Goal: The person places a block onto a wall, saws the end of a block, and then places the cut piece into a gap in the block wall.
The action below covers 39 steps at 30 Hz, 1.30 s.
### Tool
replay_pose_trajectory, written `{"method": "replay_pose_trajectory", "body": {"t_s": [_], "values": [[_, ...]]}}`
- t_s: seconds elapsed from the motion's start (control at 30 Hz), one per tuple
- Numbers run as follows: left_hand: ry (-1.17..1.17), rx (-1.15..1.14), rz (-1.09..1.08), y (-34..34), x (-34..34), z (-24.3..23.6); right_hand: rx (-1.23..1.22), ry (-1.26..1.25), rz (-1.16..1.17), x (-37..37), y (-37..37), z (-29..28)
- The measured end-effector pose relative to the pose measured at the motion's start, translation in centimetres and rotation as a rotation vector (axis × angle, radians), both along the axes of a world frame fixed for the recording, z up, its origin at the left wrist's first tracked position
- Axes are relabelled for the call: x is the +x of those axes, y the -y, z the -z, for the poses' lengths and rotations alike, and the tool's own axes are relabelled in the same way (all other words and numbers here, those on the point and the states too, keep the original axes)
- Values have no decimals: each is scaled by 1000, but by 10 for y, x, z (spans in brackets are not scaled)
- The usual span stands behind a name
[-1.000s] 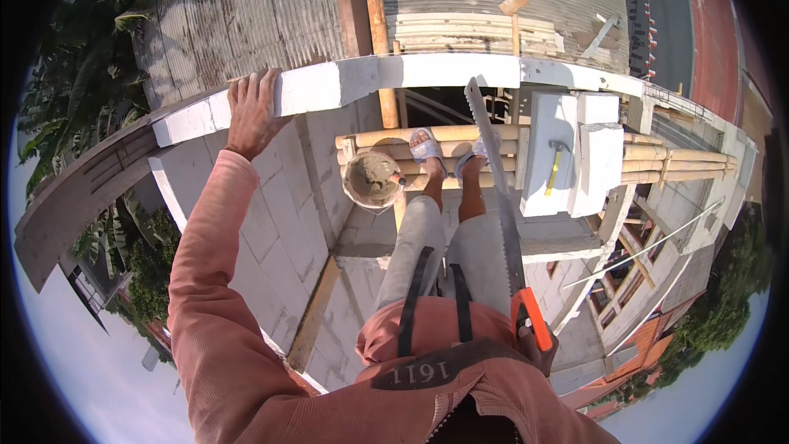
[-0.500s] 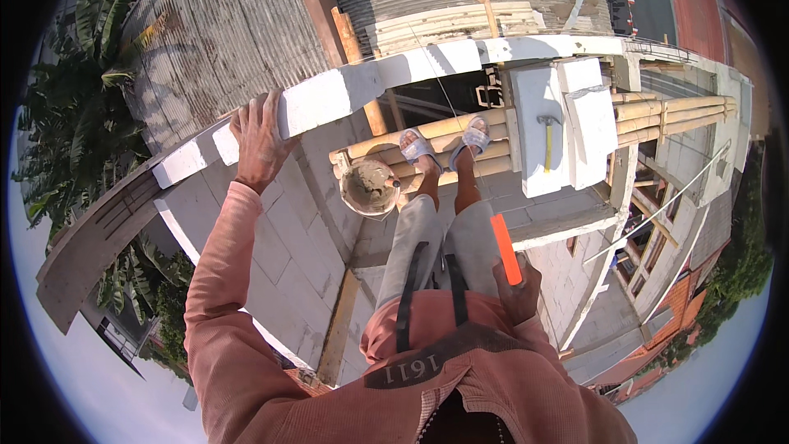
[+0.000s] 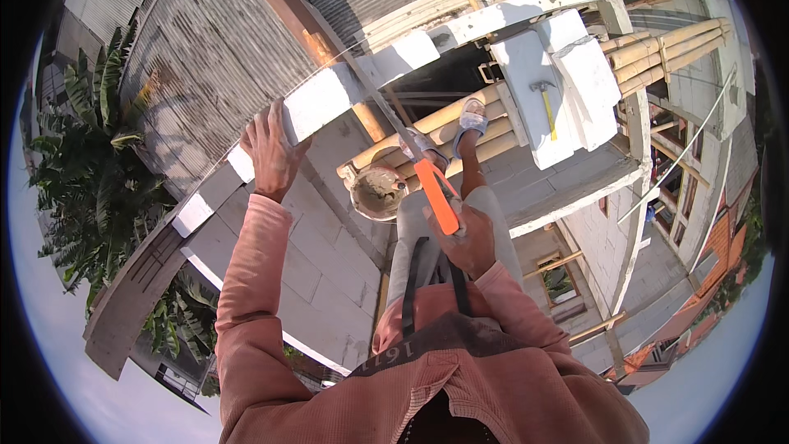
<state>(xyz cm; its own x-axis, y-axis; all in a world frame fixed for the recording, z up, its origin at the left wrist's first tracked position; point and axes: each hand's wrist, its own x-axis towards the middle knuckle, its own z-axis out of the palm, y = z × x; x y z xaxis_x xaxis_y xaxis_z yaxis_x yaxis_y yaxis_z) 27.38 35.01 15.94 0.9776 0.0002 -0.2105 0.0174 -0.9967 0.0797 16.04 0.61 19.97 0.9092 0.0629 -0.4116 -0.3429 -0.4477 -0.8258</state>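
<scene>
My left hand (image 3: 271, 148) grips the top of a white block wall (image 3: 316, 103) at upper left, fingers curled over its edge. My right hand (image 3: 467, 234) holds a hand saw by its orange handle (image 3: 437, 196); the long grey blade (image 3: 380, 97) points up-left across the wall top, and I cannot tell whether it touches the blocks. Below the blade, my sandalled feet (image 3: 470, 122) stand on bamboo poles (image 3: 501, 144). A round bucket of grey mortar (image 3: 374, 197) with a tool in it sits left of them. A yellow-handled hammer (image 3: 549, 111) lies on white blocks (image 3: 590, 82) to the right.
A corrugated roof (image 3: 181, 57) lies beyond the wall, with banana leaves (image 3: 103, 173) at far left. More bamboo poles (image 3: 674, 53) extend right. Open drops and block walls (image 3: 304, 255) lie below me, and a thin pole (image 3: 674, 148) crosses the right side.
The saw has swung up and left, from hanging by my right leg to across the wall top. The view has tilted, and my left hand stays on the wall.
</scene>
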Motion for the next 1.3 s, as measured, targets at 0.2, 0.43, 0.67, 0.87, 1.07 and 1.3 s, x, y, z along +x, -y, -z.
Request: {"method": "replay_pose_trajectory", "body": {"t_s": [0.2,0.43,0.67,0.87,1.07,1.3], "values": [[-17,59,134,-2,15,-9,63,9,-22,0,-5,-10],[55,-25,211,59,55,2,-1,-17,-88,-1,-4,-4],[64,-3,192,65,57,5,15,-50,-126,1,-2,15],[41,2,157,68,55,3,-22,7,-157,12,-17,35],[-37,43,134,65,58,1,64,24,-92,-37,14,12],[56,29,161,67,56,10,-23,-54,-181,1,-8,42]]}}
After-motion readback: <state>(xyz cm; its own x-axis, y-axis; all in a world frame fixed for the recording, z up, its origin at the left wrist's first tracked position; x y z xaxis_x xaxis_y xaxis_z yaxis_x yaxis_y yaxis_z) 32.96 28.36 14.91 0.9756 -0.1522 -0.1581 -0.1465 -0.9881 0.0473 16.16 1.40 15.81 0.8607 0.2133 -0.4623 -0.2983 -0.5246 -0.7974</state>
